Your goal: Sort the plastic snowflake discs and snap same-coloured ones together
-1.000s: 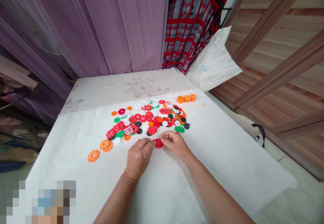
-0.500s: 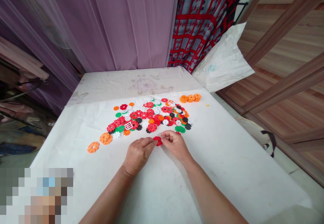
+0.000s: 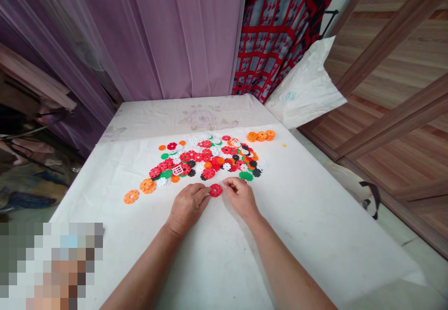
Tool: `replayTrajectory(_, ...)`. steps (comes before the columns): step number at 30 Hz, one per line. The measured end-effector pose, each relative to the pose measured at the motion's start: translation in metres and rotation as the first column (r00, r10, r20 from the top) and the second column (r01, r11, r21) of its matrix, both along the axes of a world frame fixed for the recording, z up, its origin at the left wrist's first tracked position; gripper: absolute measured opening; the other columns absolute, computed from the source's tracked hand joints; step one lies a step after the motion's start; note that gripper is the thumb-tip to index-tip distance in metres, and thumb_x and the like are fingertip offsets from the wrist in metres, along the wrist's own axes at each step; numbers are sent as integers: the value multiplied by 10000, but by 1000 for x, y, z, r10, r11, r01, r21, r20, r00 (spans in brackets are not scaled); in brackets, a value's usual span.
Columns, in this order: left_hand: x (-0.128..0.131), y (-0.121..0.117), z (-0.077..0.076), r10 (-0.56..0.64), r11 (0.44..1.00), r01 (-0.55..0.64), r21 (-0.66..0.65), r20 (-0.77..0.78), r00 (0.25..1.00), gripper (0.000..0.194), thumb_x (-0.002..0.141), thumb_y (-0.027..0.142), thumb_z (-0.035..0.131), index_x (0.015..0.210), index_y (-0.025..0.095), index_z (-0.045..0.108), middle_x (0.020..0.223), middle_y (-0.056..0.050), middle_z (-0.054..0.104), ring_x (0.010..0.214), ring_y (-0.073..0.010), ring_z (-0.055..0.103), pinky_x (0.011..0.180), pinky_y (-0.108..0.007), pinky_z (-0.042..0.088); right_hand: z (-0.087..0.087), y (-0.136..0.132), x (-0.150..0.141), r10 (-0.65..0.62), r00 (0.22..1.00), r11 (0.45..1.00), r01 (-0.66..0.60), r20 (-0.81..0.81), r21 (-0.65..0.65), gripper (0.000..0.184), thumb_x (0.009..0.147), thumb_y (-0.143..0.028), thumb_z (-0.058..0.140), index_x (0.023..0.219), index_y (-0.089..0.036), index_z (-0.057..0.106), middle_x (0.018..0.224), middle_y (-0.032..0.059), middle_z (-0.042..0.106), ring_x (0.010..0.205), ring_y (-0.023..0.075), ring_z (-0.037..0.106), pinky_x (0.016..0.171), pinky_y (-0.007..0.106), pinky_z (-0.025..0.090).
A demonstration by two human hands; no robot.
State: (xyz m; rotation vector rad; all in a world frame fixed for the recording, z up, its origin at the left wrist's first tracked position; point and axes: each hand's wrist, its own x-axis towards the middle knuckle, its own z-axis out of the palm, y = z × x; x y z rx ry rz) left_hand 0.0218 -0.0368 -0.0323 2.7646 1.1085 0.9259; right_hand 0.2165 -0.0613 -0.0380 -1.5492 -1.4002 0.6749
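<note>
Between my two hands is a red notched plastic disc, its round face turned toward me. My left hand pinches the disc's left edge with thumb and forefinger. Just right of the disc, my right hand has its fingers curled and their tips close together; a narrow gap shows between them and the disc. Whether these tips hold anything small cannot be made out. Beyond both hands spreads a pile of similar discs in red, white, green, black and orange.
Orange discs lie at the pile's left, and stacked orange discs at its back right. A white cloth covers the table. A white bag stands by the right edge, and purple curtains hang behind.
The red disc now shows more of its face. My right fingertips have come slightly away from it, while my left hand keeps its edge. The whole view has shifted a little.
</note>
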Motion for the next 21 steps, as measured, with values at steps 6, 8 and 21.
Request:
replayTrajectory(6, 0, -3, 1, 142, 990, -141, -30, 27, 990, 313, 809, 439, 709, 992, 186, 726, 967, -92, 688, 868, -225, 629, 792, -384, 524, 12, -9, 2, 21, 840, 997, -58, 543, 51, 267, 823, -197, 568, 1042, -223, 718, 1045, 89, 693, 990, 255, 600, 926, 396, 471)
replayTrajectory(8, 3, -4, 1, 156, 986, -154, -57, 29, 987, 265, 814, 419, 709, 974, 210, 739, 954, -79, 693, 858, -219, 632, 776, -378, 512, 12, -10, 1, 28, 819, 996, -73, 573, 57, 242, 832, -213, 584, 1027, -225, 726, 1039, 85, 684, 968, 251, 589, 909, 385, 468)
replayTrajectory(21, 7, -4, 1, 171, 975, -159, -154, 73, 982, 177, 832, 364, 687, 935, 236, 753, 916, -61, 705, 844, -200, 645, 768, -359, 501, 5, -10, 1, 31, 844, 990, -100, 535, 101, 198, 845, -236, 593, 979, -242, 737, 1002, 66, 685, 941, 227, 592, 895, 367, 459)
